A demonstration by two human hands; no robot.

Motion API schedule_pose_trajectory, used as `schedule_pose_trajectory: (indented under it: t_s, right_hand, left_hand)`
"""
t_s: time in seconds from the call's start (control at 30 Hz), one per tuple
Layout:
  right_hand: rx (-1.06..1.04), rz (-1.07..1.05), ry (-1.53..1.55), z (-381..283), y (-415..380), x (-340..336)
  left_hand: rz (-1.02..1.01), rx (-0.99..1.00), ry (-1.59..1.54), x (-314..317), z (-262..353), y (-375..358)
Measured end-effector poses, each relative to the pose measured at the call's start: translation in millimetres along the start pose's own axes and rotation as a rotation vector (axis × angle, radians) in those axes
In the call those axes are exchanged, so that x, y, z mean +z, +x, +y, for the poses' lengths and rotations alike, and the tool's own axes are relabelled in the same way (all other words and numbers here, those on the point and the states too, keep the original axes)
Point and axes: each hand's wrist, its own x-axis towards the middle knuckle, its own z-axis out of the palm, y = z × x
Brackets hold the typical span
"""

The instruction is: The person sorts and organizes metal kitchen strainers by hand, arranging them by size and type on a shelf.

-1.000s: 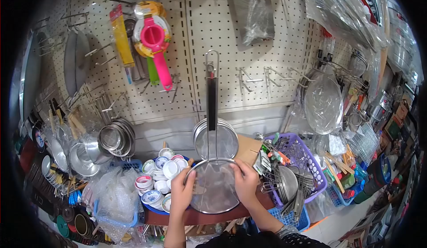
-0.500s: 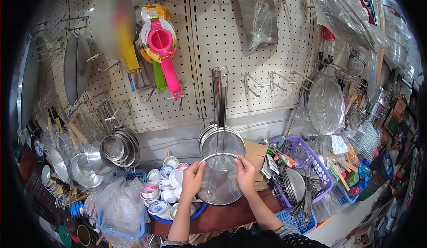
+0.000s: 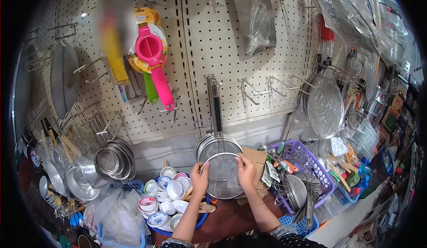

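Pinching long-handled strainer (image 3: 224,177) by opposite rim sides, with left grip (image 3: 199,181) and right grip (image 3: 247,173) nearly closed, roughly above rear edge of desk (image 3: 224,217). Probably light, stiff-rimmed, dentable mesh; best taken by rim.

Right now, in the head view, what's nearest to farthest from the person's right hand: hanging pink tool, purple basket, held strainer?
1. Held strainer: gripped by the right hand.
2. Purple basket: right of that hand.
3. Pink tool: upper left, against the pegboard.

The yellow packet (image 3: 118,72) is looking blurred above; the right hand (image 3: 246,171) is covering part of the strainer (image 3: 222,179).
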Motion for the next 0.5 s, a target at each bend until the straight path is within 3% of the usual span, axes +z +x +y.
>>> schedule_pose_trajectory:
  t_s: [0.03, 0.13, 0.27, 0.37, 0.5]
  right_hand:
    - [0.018, -0.003, 0.003, 0.6, 4.7, 3.7]
    - [-0.296, 0.235, -0.097, 15.9, 21.7, 22.5]
    - [-0.289, 0.248, -0.120, 29.0, 37.6, 41.1]
    - [-0.298, 0.255, -0.113, 43.9, 47.9, 63.2]
    - [-0.300, 0.269, -0.186, 51.4, 54.2, 80.2]
  left_hand:
    - [0.032, -0.006, 0.009, 4.8, -6.5, 5.1]
    - [0.225, 0.135, 0.074, 19.9, -8.8, 16.2]
    - [0.354, 0.276, 0.117, 31.9, -15.7, 32.9]
    - [0.261, 0.209, 0.046, 30.1, -23.9, 45.0]
    - [0.296, 0.255, 0.076, 31.6, -30.4, 57.1]
